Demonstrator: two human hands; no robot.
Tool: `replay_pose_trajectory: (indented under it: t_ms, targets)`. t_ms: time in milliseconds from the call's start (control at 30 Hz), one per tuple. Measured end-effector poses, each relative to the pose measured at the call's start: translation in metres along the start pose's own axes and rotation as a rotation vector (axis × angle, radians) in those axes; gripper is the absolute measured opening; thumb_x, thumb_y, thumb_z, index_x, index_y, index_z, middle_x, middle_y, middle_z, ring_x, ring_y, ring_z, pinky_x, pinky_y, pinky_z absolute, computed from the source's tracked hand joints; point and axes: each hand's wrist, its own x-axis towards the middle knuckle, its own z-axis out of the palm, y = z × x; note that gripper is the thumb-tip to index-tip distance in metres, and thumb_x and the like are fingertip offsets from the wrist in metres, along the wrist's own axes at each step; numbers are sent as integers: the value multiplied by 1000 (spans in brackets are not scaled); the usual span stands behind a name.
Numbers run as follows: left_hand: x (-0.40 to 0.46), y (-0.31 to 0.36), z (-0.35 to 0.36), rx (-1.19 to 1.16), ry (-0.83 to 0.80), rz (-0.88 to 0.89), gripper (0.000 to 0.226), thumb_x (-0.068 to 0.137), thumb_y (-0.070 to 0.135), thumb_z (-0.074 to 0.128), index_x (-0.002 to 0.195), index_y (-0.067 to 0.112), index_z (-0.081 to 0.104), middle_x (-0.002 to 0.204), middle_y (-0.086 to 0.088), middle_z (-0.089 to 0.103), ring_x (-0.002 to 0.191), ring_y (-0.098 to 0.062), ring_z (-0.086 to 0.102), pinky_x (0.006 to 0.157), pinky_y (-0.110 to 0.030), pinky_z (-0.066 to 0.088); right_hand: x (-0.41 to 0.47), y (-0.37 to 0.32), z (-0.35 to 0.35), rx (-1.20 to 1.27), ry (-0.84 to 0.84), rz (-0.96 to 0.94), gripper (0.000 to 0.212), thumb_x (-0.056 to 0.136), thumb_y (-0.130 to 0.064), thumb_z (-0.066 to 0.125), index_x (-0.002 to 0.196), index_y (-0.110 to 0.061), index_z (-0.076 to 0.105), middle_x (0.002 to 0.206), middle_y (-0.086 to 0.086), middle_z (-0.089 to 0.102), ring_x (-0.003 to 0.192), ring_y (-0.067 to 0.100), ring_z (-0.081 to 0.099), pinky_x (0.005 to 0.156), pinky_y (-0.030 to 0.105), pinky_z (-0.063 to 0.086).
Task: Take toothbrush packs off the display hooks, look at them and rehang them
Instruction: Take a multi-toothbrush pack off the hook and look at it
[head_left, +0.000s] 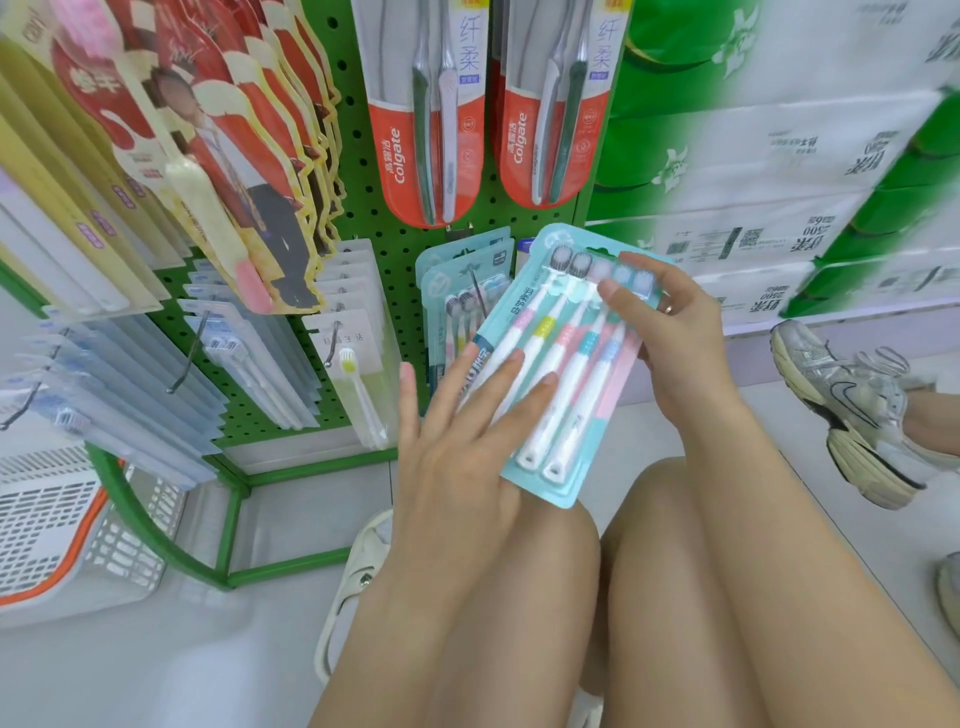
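Observation:
A teal pack of several toothbrushes (563, 364) is held tilted in front of the green pegboard (363, 218), above my knees. My right hand (660, 322) grips its upper right edge, thumb lying across the brush heads. My left hand (462, 436) lies flat on the lower left of the pack, fingers straight and spread over the handles. More teal packs of the same kind (457, 291) hang on the hook behind it. Two red Colgate packs (421, 130) hang above.
Clear and white toothbrush packs (249, 353) fill hooks to the left, with red and yellow packs (208, 130) above them. A white mesh basket (62, 519) stands at the lower left. Tissue cartons (779, 156) are stacked at the right. Another person's sneaker (852, 410) is nearby.

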Motion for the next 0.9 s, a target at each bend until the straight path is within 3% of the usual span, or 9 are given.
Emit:
replay_pose_trajectory:
  t_ms: [133,200,300,400,500,633,767,900]
  targets:
    - [2,-2,-1,-265,122,-135,39,91,17,55,128,30,54,136,15,57,131,-10,48,121,-35,14,-5,-5,6,87,118,-72,62,96,-33,54,149,-26,24,85,-15,68,67,8,67,59,22,53]
    - [5,4,-8,-507,179,-342,36,91,9,59,117,33,65,123,21,64,120,-1,56,116,-31,29,-5,-6,5,116,168,-72,64,98,-38,49,152,-26,16,102,-7,68,78,12,69,64,24,55]
    - [13,11,-20,-928,229,-742,22,82,23,63,102,30,67,94,24,72,97,5,65,86,-14,48,-2,-4,3,41,107,-2,55,94,-36,57,144,-22,38,125,-2,60,111,10,61,89,28,54]
    - [15,2,-24,-1146,220,-941,26,78,26,60,102,27,67,98,14,75,97,-5,69,83,-20,56,1,-1,0,25,22,56,39,90,-30,64,127,-21,57,123,-9,62,113,3,58,95,25,48]
    - [14,-5,-30,-1318,200,-1052,31,80,24,57,110,24,64,108,7,74,101,-8,69,88,-28,56,4,-1,-4,64,50,49,32,89,-23,67,119,-15,62,107,-10,67,95,0,63,80,15,49]
    - [10,-12,-31,-1444,81,-1175,42,84,28,55,125,19,60,121,-1,69,111,-15,66,93,-35,53,1,-2,-3,172,-26,101,5,88,-19,67,88,-15,64,81,-4,70,73,12,64,62,25,50]
    - [6,-16,-29,-1465,51,-1227,40,85,25,57,125,19,61,121,-3,69,110,-17,67,93,-38,53,0,-3,1,185,-16,84,9,83,-18,71,84,-13,63,78,-1,71,67,15,63,55,25,48]
    - [4,-18,-29,-1377,95,-1216,37,80,20,63,116,17,66,112,-3,73,100,-16,70,83,-35,59,-1,-3,1,188,-12,65,9,83,-18,71,82,-13,64,78,0,72,68,15,64,56,25,49]
